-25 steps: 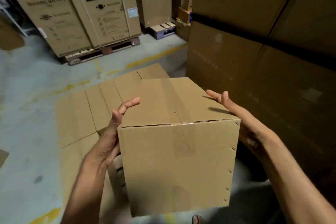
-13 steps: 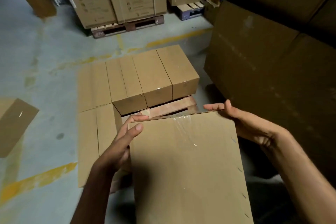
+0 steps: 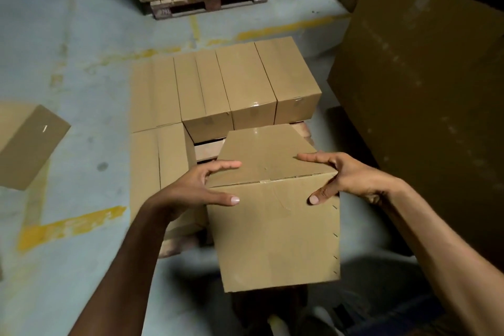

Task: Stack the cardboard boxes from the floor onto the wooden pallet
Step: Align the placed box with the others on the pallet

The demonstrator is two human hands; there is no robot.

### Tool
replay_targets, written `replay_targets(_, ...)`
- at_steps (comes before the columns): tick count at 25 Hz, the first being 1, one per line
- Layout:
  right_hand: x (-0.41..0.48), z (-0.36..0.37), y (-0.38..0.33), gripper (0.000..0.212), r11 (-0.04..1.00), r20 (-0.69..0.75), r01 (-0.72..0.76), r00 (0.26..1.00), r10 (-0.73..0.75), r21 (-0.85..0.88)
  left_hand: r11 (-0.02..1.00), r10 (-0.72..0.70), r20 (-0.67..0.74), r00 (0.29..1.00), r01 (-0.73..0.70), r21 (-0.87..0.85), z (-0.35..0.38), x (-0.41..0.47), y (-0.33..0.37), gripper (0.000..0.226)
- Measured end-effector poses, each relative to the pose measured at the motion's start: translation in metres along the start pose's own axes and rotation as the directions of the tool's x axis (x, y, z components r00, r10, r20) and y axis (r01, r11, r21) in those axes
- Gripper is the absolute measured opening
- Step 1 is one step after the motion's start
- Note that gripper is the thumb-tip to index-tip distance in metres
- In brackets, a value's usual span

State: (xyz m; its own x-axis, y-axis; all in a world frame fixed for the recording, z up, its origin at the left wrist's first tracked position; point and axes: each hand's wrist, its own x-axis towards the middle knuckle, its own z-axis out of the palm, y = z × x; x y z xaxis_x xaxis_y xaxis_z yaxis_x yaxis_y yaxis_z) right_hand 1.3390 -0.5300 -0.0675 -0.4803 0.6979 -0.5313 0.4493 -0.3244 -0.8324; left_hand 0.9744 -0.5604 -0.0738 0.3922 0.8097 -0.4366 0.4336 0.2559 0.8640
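Box in hand: the carried box (image 3: 275, 226) was in the near centre, off the floor (image 3: 81, 84), over the near right part of the wooden pallet (image 3: 208, 149).
Left hand: the left hand (image 3: 196, 191) gripped the box's upper left corner, fingers (image 3: 226, 165) spread flat on the top face and thumb pressed on the near face.
Right hand: the right hand (image 3: 346, 177) mirrored it at the upper right corner, fingers (image 3: 308, 157) on top and thumb on the near face.
Reason for hold: pinching both top corners probably let the box be lowered without trapping the hands underneath.
Pallet load: a far row of stacked boxes (image 3: 245, 84) stood side by side. Lower boxes (image 3: 161, 172) filled the left.
Gap: bare slats showed only at the near right, so this looked like the intended slot.
Remaining: one loose box (image 3: 24, 144) lay on the floor at far left.
Constraint: tall cartons (image 3: 422, 76) stood close on the right, leaving little room there.
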Motion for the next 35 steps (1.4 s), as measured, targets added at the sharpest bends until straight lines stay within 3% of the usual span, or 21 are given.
replay_targets(5,0.061,0.002,0.032,0.101,0.997,-0.021,0.027,0.999,-0.029,-0.076,0.984,-0.056,-0.112,0.992,0.036,-0.177,-0.002,0.027,-0.043,0.071)
replay_targets(12,0.175,0.008,0.095,0.114,0.975,0.053,0.022,0.999,-0.01,-0.222,0.987,-0.131,-0.201,0.971,0.109,-0.116,-0.004,0.082,-0.122,0.081)
replay_targets(18,0.254,0.05,0.143,0.121,0.956,0.072,0.028,0.997,-0.007,-0.291,0.984,-0.092,-0.251,0.964,0.049,-0.172,0.004,0.102,-0.185,0.078)
replay_targets(28,0.272,0.123,0.185,0.117,0.966,-0.087,0.167,0.979,-0.187,-0.198,0.985,-0.082,-0.289,0.954,0.033,-0.171,-0.022,0.098,-0.263,0.085)
replay_targets(32,0.282,0.135,0.196,0.121,0.912,-0.125,0.202,0.957,-0.261,-0.356,0.986,-0.097,-0.282,0.955,0.054,-0.155,-0.015,0.102,-0.295,0.083)
replay_targets(35,0.298,0.142,0.221,0.122,0.909,-0.086,0.16,0.974,-0.208,-0.386,0.981,-0.171,-0.306,0.937,0.132,-0.144,-0.007,0.116,-0.324,0.083)
